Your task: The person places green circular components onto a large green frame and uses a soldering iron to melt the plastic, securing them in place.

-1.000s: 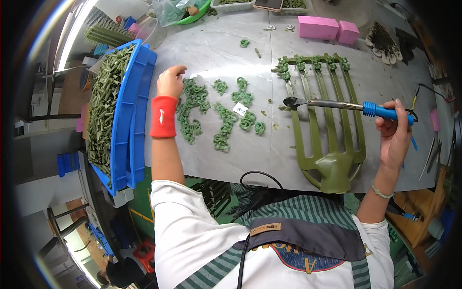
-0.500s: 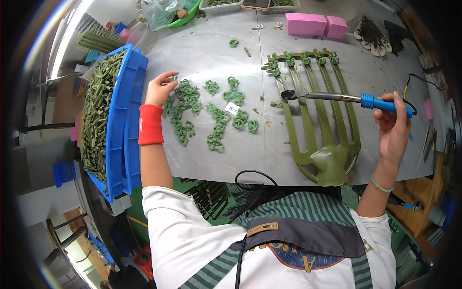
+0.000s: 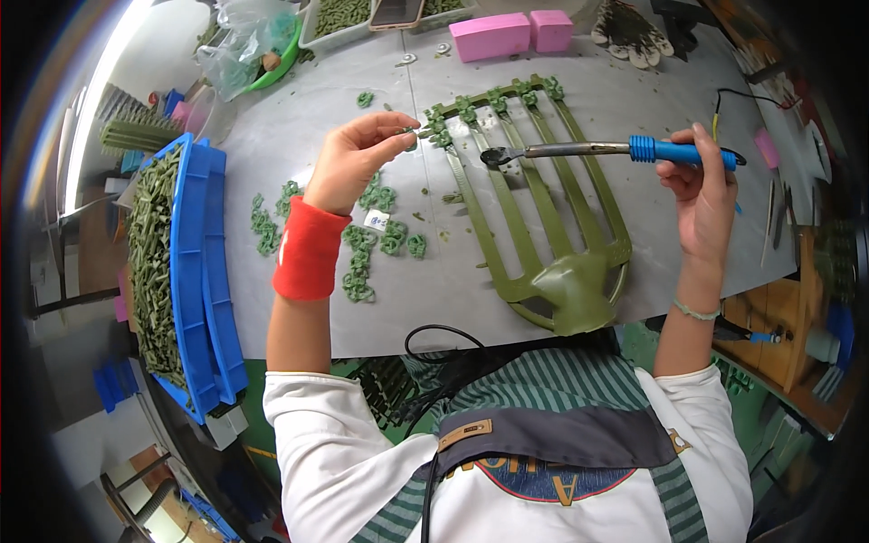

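Note:
My left hand (image 3: 358,158), with a red wristband, pinches a small green wax-like piece (image 3: 411,141) mostly hidden by the fingertips. It hovers just left of the far-left corner of an olive-green wax-like frame (image 3: 552,222), which has long bars, a broad cup-shaped near end and small green ring-shaped pieces (image 3: 497,100) along its far bar. My right hand (image 3: 704,195) grips the blue handle of an electric soldering-iron-like tool (image 3: 579,149). The tool's dark spoon-shaped tip hangs over the frame's left bars. Loose green ring pieces (image 3: 359,262) lie left of the frame around a small white paper label (image 3: 376,219).
Blue crates (image 3: 195,281) filled with green pieces stand at the left. Along the far edge are a green basin (image 3: 282,65), a tub of green pieces (image 3: 337,20), a phone (image 3: 396,13), pink blocks (image 3: 493,36) and stained gloves (image 3: 631,34). A cord (image 3: 749,92) lies at the right.
My left hand has moved right from the loose pieces to the frame's far-left corner, a green piece in its fingers. The tool stays over the frame. The whole view has shifted.

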Demonstrator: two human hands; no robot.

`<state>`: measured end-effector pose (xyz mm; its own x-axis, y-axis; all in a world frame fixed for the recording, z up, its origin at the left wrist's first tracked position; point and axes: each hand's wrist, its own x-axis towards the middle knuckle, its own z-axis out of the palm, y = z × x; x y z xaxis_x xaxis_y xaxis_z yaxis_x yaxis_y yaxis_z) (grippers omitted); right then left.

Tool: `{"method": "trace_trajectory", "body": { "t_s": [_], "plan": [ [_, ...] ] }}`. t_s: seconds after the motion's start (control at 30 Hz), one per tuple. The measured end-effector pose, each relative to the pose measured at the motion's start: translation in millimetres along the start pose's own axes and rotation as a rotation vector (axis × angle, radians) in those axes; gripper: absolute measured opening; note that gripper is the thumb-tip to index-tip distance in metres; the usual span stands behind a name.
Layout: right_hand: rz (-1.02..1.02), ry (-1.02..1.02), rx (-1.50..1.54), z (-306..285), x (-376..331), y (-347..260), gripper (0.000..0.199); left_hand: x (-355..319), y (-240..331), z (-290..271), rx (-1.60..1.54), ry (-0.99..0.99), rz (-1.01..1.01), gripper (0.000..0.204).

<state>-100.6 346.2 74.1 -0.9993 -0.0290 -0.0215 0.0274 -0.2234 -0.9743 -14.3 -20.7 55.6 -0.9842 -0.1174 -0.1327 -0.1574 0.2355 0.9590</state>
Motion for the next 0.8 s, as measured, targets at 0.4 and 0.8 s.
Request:
{"method": "trace_trajectory", "body": {
  "t_s": [0.4, 0.8],
  "plan": [
    [0.044, 0.053, 0.101, 1.3, 13.3, 25.9, 0.031, 39.3, -11.7, 68.4, 0.570, 0.226, 0.452, 0.013],
    [-0.012, 0.038, 0.081, 2.3, 18.0, 30.8, 0.029, 53.1, -35.5, 59.5, 0.834, 0.255, 0.698, 0.023]
  ]
}}
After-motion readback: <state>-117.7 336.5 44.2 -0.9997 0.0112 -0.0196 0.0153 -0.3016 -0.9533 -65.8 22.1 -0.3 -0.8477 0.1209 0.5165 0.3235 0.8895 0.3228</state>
